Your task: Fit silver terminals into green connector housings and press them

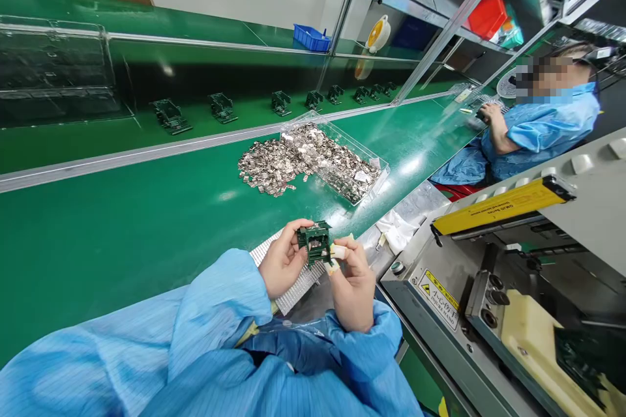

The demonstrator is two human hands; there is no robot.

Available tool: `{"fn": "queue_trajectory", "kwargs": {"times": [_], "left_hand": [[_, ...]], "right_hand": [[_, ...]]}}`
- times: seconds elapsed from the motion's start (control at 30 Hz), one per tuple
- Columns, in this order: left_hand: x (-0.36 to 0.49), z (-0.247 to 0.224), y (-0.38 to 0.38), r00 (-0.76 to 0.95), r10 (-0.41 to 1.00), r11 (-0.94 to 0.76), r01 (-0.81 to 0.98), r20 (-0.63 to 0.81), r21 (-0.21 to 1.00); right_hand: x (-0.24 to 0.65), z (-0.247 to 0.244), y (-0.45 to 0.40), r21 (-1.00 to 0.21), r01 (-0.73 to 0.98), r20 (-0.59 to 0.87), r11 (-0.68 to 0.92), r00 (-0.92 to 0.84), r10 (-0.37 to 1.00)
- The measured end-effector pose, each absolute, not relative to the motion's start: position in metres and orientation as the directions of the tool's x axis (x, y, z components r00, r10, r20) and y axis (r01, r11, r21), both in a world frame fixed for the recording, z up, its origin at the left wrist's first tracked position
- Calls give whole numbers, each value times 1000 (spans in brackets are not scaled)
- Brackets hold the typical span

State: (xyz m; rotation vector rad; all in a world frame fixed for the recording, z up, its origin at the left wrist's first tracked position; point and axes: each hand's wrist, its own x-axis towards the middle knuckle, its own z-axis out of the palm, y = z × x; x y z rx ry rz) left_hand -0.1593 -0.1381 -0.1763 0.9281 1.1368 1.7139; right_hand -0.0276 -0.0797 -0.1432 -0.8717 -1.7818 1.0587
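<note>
My left hand (282,259) and my right hand (353,285) both grip a dark green plastic component (314,242) in front of my chest, holding it from either side. Pale finger cots cover some fingertips of my right hand. Beyond my hands, a heap of small silvery metal pieces (274,166) spills across the green belt from a clear plastic tray (359,166), which holds many more. Several similar dark green components (171,115) stand in a row along a raised far strip.
A green conveyor belt (147,234) runs past me. A grey machine (489,287) with a yellow bar stands at my right. Beyond the tray, a co-worker's hand (491,116) rests near a keypad. Red and blue bins sit on metal shelving overhead.
</note>
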Motion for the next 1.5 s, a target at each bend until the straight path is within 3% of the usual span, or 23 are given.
{"fn": "queue_trajectory", "kwargs": {"times": [0.27, 0.63, 0.8, 0.93, 1.1, 1.2, 1.4, 1.5], "left_hand": [[-160, -173, -139, -379, 910, -232, -126, 170, 964], [-159, -174, -143, -387, 900, -196, 51, 201, 979], [-159, -173, -144, -407, 892, -199, 40, 198, 979], [-159, -174, -143, -392, 899, -227, -34, 196, 973], [-162, -166, -142, -343, 931, -215, -232, 127, 949], [-162, -158, -143, -316, 947, -167, -315, 62, 934], [-147, -140, -151, -165, 986, -72, -231, 34, 970], [-138, -121, -154, 19, 999, -26, -107, 28, 994]], "right_hand": [[-51, -151, -90, -876, 245, 357, 415, -249, 900], [-63, -165, -97, -938, 160, 284, 308, -158, 946], [-67, -171, -99, -951, 125, 265, 283, -141, 954], [-71, -171, -100, -983, -5, 182, 182, -112, 977], [-60, -165, -95, -975, -194, 144, 103, -209, 967], [-38, -156, -90, -970, -213, 177, 116, -300, 937], [9, -133, -86, -950, -99, 298, 296, -574, 763], [35, -126, -87, -923, -62, 343, 380, -582, 737]]}}
